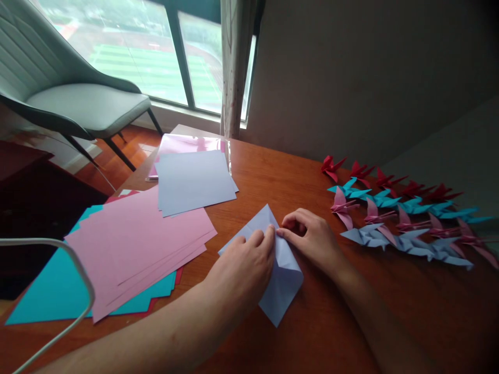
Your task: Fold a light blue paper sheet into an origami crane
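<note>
A partly folded pale blue paper (283, 280) lies on the wooden table (351, 322) in front of me. My left hand (244, 267) rests on its left part, fingers pressed down near the centre crease. My right hand (312, 236) pinches the paper's fold at the middle with thumb and forefinger, the other fingers curled. The fingertips of both hands meet on the paper.
Stacks of pink (144, 239), teal (50, 291) and pale blue sheets (193, 179) lie at left. Rows of folded paper cranes, red (385, 179), teal (405, 203), pink (393, 217) and pale blue (409, 243), line the right side. A grey chair (81, 104) stands by the window. A white cable (74, 265) loops at lower left.
</note>
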A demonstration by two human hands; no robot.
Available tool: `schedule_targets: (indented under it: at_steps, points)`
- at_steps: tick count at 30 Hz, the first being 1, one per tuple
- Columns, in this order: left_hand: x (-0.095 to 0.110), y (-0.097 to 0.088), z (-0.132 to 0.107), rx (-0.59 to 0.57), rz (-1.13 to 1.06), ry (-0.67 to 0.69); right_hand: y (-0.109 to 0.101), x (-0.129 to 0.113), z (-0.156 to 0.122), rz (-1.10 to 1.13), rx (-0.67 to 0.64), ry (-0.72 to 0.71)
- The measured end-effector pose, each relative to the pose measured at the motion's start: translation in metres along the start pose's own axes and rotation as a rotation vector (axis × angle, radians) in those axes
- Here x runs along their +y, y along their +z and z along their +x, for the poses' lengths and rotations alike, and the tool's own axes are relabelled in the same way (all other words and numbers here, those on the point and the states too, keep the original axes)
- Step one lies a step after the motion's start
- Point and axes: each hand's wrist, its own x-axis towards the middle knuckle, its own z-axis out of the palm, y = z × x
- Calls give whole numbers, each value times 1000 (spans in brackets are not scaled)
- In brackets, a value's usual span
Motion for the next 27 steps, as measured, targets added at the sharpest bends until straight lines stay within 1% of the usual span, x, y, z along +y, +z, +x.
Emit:
schedule_targets:
  at_steps: [8, 14, 24, 27]
  points:
    - [2, -3, -1, -16, -26, -12, 7, -1, 9, -114, 47, 3]
    - [3, 0, -1, 21, -7, -20, 7, -1, 23, -129, 43, 5]
    - [3, 1, -2, 32, 15, -22, 9, 0, 37, -168, 46, 5]
    - [3, 1, -2, 16, 14, -18, 10, -1, 41, -179, 56, 14]
